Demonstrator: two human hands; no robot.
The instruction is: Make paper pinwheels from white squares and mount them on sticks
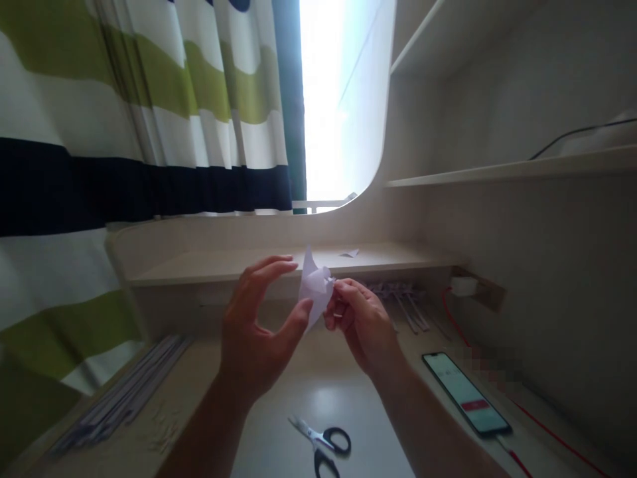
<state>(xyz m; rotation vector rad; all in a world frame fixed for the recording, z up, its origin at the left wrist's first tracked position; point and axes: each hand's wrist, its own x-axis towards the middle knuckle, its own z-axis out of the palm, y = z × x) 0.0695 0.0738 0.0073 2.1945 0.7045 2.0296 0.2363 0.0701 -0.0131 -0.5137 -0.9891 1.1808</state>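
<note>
A small folded white paper shape (314,287) is held up in front of me above the desk. My right hand (361,322) pinches its right side with closed fingers. My left hand (259,325) is beside it on the left, fingers curved and apart, with the thumb touching the paper's lower edge and the fingertips just short of its top point.
Black-handled scissors (323,441) lie on the desk (279,411) below my hands. A phone (465,393) with a lit screen lies at the right, with a red cable (547,428). Paper strips (124,395) lie at left, more strips (403,299) behind. A striped curtain (124,113) hangs left; shelves (512,169) at right.
</note>
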